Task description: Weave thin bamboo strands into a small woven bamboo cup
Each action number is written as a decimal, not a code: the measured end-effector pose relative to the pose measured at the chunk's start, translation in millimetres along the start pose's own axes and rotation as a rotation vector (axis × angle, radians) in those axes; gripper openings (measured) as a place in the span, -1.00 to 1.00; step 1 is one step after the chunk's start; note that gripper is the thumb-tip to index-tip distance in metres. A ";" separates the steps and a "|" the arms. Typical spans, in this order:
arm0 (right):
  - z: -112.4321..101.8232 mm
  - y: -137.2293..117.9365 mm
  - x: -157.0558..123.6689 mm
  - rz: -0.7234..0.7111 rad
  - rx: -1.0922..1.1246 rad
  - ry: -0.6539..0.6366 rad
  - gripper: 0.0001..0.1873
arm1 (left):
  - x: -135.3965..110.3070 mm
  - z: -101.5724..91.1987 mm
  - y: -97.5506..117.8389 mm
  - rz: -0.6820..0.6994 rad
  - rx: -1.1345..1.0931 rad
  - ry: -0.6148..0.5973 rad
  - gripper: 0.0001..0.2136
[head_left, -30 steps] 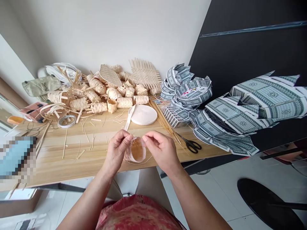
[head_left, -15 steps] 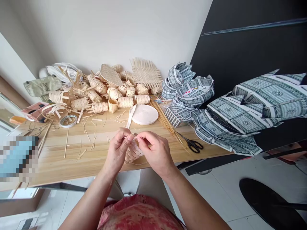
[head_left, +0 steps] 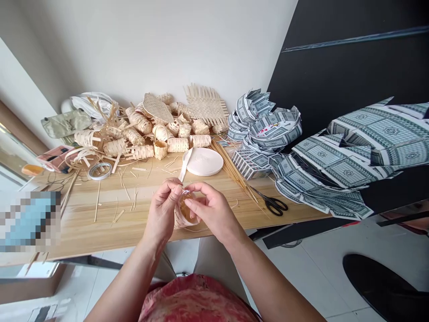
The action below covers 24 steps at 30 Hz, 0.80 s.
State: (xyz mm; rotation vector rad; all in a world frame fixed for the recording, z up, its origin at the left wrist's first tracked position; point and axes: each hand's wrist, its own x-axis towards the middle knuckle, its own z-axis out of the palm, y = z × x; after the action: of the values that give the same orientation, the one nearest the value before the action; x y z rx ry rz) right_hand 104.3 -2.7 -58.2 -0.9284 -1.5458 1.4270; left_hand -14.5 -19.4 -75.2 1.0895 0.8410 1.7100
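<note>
Object: small woven bamboo cup (head_left: 184, 214), rim up and tilted, held in the air over the near edge of the table, a pale glossy strand (head_left: 184, 192) showing at its far rim.
Left hand (head_left: 162, 212): thumb and fingers closed on the cup's left side, pinching it firmly.
Right hand (head_left: 212, 212): fingers curled over the cup's mouth, touching it; whether they pinch the strand, cannot tell.
Near items: wooden table (head_left: 83, 228); white strip (head_left: 186, 164) and round white spool (head_left: 204, 161) far of the hands; black-handled scissors (head_left: 273, 205) and bamboo sticks (head_left: 233, 170) to the right; tape roll (head_left: 99, 171) to the left.
Far: heap of woven bamboo pieces (head_left: 144, 129); patterned paper folds (head_left: 264, 127) to the right.
Risk (judgement): a slackened left pinch could let the strips spread; too hard a pull could crush the thin wall or slip the strand.
</note>
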 end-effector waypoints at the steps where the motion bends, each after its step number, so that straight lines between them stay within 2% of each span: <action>1: 2.2 0.1 0.7 -0.027 -0.033 0.022 -0.82 | -0.5 1.2 0.4 -0.003 -0.016 -0.005 -0.77; 4: 4.6 1.2 2.1 -0.095 -0.052 0.065 -0.86 | -1.2 2.6 2.5 0.009 -0.006 -0.007 -0.78; 10: -1.9 2.1 1.7 -0.003 0.278 -0.013 -0.79 | 2.2 -4.2 9.2 0.037 0.120 0.057 -0.76; 15: -2.8 0.5 2.2 0.050 0.490 -0.022 -0.72 | 2.9 -4.2 10.3 0.029 0.077 0.060 -0.77; 20: -2.5 2.1 3.0 0.074 0.605 -0.099 -0.71 | 0.3 1.8 8.4 -0.047 -0.008 0.065 -0.79; 24: -2.2 3.2 2.9 0.045 0.637 -0.123 -0.71 | 0.0 3.5 8.6 -0.018 0.030 0.111 -0.74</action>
State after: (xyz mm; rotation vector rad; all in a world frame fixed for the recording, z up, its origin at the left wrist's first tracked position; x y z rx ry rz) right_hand 105.2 1.1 -61.0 -0.4955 -1.0389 1.8762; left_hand -14.1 -22.1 -66.3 1.0107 0.9456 1.7604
